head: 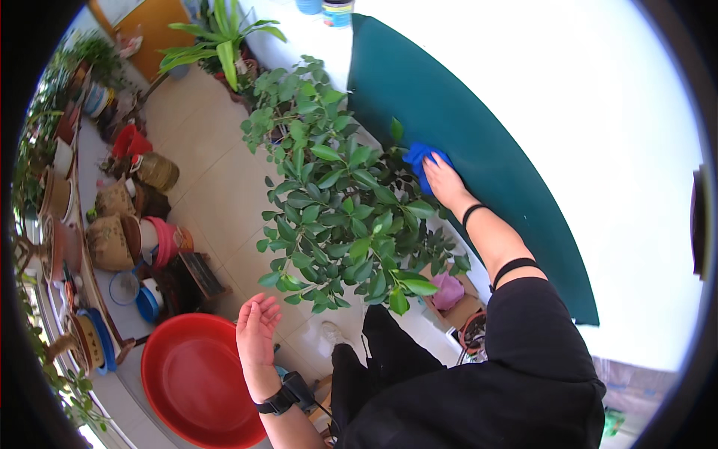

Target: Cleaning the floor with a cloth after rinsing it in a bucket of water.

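My right hand (pixel 446 178) presses a crumpled blue cloth (pixel 419 160) against a dark green board (pixel 449 106) on the white wall, close to the board's lower edge. My arm reaches past a leafy green potted plant (pixel 342 219), whose leaves stand beside the cloth; its pot is hidden under the foliage. Bare and raised, my left hand (pixel 258 325) hangs in the air with fingers loosely curled and apart. It holds nothing and is nearest to the plant's lower leaves and the rim of a large red plastic basin (pixel 190 376).
Along the left stand a pink bucket (pixel 162 241), a jug of yellowish liquid (pixel 157 171), a red pot (pixel 130 141) and several potted plants. A cardboard box (pixel 465 308) with a pink bag (pixel 447 291) sits below the board. A spiky-leaved plant (pixel 227 47) is farther off.
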Available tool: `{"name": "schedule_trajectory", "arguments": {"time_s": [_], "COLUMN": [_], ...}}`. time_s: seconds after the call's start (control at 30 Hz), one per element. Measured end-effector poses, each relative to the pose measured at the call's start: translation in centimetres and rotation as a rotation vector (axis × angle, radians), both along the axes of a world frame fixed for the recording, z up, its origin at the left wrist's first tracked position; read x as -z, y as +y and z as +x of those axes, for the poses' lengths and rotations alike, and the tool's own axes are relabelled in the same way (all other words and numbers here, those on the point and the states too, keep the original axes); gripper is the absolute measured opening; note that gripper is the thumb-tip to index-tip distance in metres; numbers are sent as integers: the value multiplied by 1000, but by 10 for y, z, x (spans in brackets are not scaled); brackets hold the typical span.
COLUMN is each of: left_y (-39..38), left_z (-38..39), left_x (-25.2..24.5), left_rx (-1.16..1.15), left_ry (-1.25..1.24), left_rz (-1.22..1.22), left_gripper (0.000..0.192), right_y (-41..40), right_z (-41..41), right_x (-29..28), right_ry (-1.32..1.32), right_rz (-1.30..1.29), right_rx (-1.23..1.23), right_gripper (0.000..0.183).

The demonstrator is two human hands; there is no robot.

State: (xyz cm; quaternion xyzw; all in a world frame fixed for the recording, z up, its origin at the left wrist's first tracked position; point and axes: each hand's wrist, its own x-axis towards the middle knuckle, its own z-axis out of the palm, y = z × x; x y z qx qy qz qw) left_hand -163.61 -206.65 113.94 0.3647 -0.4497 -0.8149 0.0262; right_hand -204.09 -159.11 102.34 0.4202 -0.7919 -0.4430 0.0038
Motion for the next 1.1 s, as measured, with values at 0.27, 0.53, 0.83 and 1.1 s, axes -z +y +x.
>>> {"name": "schedule_trajectory", "arguments": {"time_s": [0.27, 0.53, 0.83, 1.1], "left_y": [-6, 30, 133, 217], "left_z": [1, 23, 7, 0], "left_x": [-28, -44, -58, -47], "left_rx": [243, 395, 463, 487], "left_ry": [52, 104, 110, 116], "left_rz": [-11, 34, 29, 43], "left_gripper": [31, 30, 32, 35], "right_y": [239, 263, 176, 353], "right_z": [230, 316, 182, 345], "right_x": [0, -192, -218, -170], "right_ry": [-140, 137, 362, 157], "right_rz": [165, -406, -698, -620], "right_rx": [196, 247, 16, 238], "right_gripper": [55, 46, 49, 50]}}
